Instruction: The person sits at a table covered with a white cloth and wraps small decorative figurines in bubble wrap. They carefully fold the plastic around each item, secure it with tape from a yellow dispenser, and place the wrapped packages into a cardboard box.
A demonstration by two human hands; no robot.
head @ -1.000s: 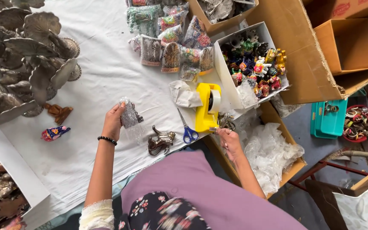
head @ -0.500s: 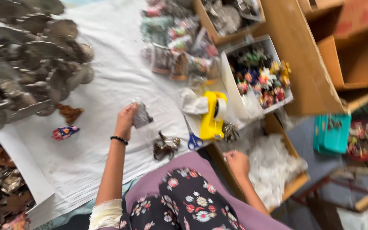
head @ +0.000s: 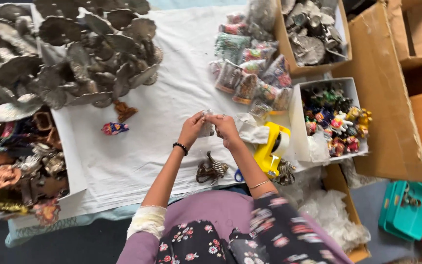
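both hands meet on a small clear packet above the white cloth

the left hand (head: 192, 129) and right hand (head: 225, 128) come together over the middle of the cloth (head: 137, 146), and the packet (head: 206, 128) sits pinched between their fingertips, raised off the surface. it lies right at the meeting point, so neither hand is nearer; each grips one side, left fingers on its left edge, right fingers on its right. the packet looks like thin, crinkled, see-through plastic around a small greyish piece; its long axis cannot be told at this size.

just nearer the person than the hands, a dark metal figurine (head: 211, 169) lies on the cloth, glossy and curved. to the right a yellow tape dispenser (head: 271, 149) stands, hard plastic, with crumpled white wrap beside it. farther off, a cluster of wrapped packets (head: 250, 73) lies shiny and colourful. a white box (head: 324, 146) holds small painted figures, bright and glossy. at far left, dull grey metal leaf-shaped pieces (head: 74, 58) are heaped, overlapping. a small blue and pink figure (head: 115, 128) lies alone on the cloth, well left of the hands.
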